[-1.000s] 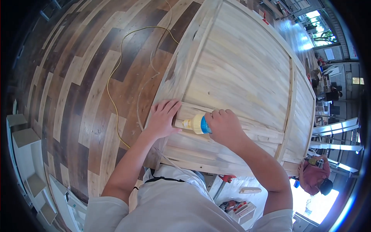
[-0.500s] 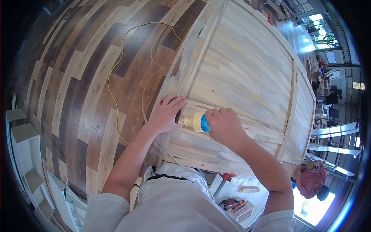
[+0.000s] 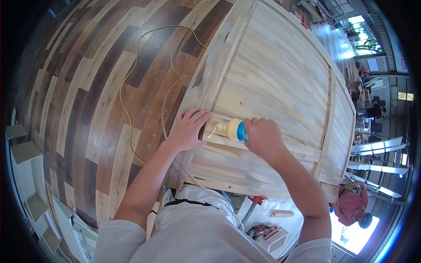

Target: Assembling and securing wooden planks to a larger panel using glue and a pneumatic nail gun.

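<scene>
My right hand (image 3: 264, 135) is closed around a squeeze bottle (image 3: 229, 130) of pale yellow glue with a blue band. The bottle lies tilted, its nozzle toward my left hand, above a wooden strip. From the nozzle hangs a thread of yellowish glue (image 3: 212, 132). My left hand (image 3: 187, 130) rests on the near left edge of a large pale wooden panel (image 3: 280, 79), thumb and fingers spread apart around a dark gap. Its palm side is hidden.
A yellow cord (image 3: 121, 94) and a pale hose (image 3: 163, 107) trail over the plank floor (image 3: 105, 101) at left. White shelving (image 3: 26, 175) stands at far left. Another person (image 3: 352, 204) is beyond the panel at lower right, near a wood offcut (image 3: 281, 213).
My right hand and the glue bottle have moved slightly right, away from my left hand. The glue thread at the nozzle now shows clearly. My left hand stays put.
</scene>
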`<state>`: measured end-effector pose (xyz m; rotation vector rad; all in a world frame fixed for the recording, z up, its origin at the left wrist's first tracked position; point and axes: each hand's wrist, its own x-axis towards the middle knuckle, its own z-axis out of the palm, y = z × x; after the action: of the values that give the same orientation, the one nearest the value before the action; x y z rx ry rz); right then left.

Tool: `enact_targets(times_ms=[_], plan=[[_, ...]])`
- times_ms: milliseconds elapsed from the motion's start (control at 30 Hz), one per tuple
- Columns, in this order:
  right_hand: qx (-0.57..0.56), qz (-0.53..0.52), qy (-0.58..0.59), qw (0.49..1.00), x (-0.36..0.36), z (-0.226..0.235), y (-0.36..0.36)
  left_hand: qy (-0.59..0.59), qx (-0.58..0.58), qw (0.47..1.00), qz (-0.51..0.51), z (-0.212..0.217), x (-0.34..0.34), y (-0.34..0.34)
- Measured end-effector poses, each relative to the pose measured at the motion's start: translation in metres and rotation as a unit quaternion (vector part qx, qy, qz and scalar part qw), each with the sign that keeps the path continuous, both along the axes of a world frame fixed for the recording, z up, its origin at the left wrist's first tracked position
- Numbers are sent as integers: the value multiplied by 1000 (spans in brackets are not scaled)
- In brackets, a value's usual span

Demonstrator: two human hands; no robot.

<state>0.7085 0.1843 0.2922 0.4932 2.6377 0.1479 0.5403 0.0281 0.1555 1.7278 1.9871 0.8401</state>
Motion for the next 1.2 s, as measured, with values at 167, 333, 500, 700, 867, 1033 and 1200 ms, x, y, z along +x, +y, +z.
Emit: enact_targets(times_ms=[167, 333, 500, 700, 867, 1033, 1200], plan=[[1, -18, 26, 999, 23, 3, -6, -1, -4, 1000, 3, 0, 0, 1], [-18, -33, -9, 999, 53, 6, -1, -2, -1, 1000, -2, 5, 2, 2], [29, -97, 9, 995, 59, 6, 23, 11, -27, 1000, -2, 9, 3, 6], [-12, -88, -57, 994, 107, 11, 15, 24, -35, 999, 6, 11, 6, 8], [19, -152, -36, 988, 134, 5, 46, 27, -37, 999, -6, 10, 9, 10], [24, -216, -15, 976, 158, 2, 59, 35, -50, 998, -3, 8, 12, 13], [-14, -207, -64, 976, 197, 10, 58, 52, -42, 998, -6, 11, 14, 13]])
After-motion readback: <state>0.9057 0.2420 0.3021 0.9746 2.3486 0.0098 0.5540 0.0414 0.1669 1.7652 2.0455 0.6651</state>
